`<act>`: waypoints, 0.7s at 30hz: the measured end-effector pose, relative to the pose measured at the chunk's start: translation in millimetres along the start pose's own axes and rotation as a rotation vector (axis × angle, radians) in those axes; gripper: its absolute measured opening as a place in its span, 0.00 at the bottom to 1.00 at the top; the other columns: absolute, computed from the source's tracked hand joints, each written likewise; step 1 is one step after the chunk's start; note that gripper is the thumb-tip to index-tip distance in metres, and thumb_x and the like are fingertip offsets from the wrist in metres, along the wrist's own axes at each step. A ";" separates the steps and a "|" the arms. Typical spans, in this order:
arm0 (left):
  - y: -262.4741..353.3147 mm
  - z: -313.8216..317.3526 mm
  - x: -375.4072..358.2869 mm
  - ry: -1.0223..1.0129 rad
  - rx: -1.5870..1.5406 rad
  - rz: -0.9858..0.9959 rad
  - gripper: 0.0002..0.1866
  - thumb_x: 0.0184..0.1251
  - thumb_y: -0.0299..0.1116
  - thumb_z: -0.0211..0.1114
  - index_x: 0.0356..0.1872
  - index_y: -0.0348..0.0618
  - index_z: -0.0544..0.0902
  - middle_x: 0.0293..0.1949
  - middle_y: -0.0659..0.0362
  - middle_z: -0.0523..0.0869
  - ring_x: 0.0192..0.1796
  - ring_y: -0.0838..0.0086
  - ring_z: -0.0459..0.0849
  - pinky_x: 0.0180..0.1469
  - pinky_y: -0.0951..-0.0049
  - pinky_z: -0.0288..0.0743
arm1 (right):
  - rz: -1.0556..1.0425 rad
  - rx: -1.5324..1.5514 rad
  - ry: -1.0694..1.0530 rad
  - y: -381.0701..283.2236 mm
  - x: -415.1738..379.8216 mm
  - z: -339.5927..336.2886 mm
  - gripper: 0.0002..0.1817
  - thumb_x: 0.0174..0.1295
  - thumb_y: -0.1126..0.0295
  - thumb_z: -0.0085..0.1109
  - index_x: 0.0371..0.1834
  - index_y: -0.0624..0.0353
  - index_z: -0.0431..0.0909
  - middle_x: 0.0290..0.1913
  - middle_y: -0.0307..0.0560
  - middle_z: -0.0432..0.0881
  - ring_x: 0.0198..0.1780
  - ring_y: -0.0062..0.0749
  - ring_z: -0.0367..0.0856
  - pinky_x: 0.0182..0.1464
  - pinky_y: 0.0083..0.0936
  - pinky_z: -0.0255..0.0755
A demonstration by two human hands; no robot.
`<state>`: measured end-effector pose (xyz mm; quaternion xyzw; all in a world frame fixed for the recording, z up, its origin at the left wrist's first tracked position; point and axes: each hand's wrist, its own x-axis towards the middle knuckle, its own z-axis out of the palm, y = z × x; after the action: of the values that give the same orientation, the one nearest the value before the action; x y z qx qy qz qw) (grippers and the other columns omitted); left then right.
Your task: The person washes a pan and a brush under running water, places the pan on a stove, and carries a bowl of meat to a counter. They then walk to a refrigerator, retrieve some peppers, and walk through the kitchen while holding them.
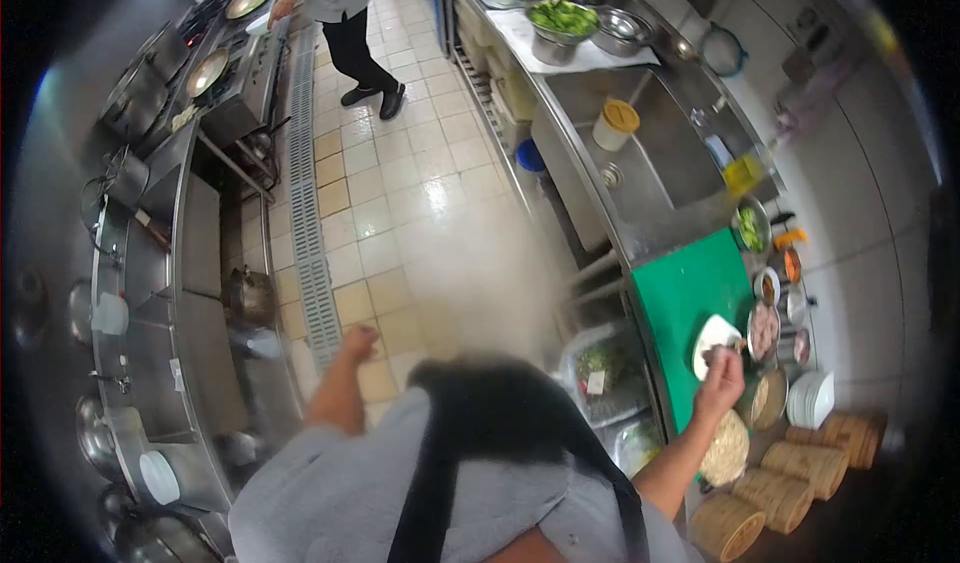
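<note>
My right hand (722, 383) is over the right-hand counter, its fingers pinched together at a white dish (708, 341). Something small and dark shows at the fingertips, too small to name. The dish rests on a green cutting board (690, 288). Right beside the hand are a bowl of pale pink pieces (764, 330) and a metal pot (769, 399). Below it sits a round container of pale food strips (726, 448). My left hand (362, 343) hangs over the tiled floor on the other side, fingers curled in, with nothing visible in it.
A sink (660, 148) holds a yellow-lidded tub (616, 123). Bamboo steamers (785, 498) and stacked white bowls (812, 399) line the right counter. A person (345, 23) stands by the stove with pans (208, 73) on the left. A drain grate (308, 203) runs along the aisle.
</note>
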<state>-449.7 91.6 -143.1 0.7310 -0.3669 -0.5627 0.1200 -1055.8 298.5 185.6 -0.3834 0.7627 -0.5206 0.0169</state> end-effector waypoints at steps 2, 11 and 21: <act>16.2 3.7 -7.7 -0.044 -0.053 -0.007 0.14 0.64 0.38 0.63 0.46 0.43 0.79 0.38 0.57 0.83 0.25 0.68 0.83 0.24 0.69 0.75 | 0.014 -0.018 -0.183 -11.5 18.9 45.8 0.08 0.67 0.72 0.53 0.33 0.65 0.78 0.30 0.42 0.81 0.34 0.23 0.77 0.41 0.21 0.71; -8.3 11.6 -25.2 -0.178 0.193 -0.214 0.12 0.63 0.38 0.63 0.37 0.37 0.81 0.22 0.53 0.80 0.19 0.64 0.81 0.21 0.62 0.77 | 0.069 0.001 -0.514 -11.7 107.3 213.8 0.10 0.63 0.68 0.59 0.31 0.65 0.79 0.26 0.43 0.81 0.30 0.22 0.75 0.37 0.23 0.71; 73.9 12.4 34.8 0.231 -0.559 -0.239 0.12 0.67 0.39 0.60 0.46 0.46 0.77 0.37 0.60 0.82 0.31 0.68 0.84 0.29 0.66 0.75 | -0.329 0.043 -1.007 -127.0 253.4 451.2 0.11 0.62 0.65 0.60 0.37 0.62 0.81 0.34 0.53 0.83 0.35 0.37 0.82 0.40 0.29 0.74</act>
<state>-487.2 19.3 -129.4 0.7666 -0.0936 -0.5652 0.2899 -970.7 -227.4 176.4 -0.7001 0.5791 -0.2835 0.3068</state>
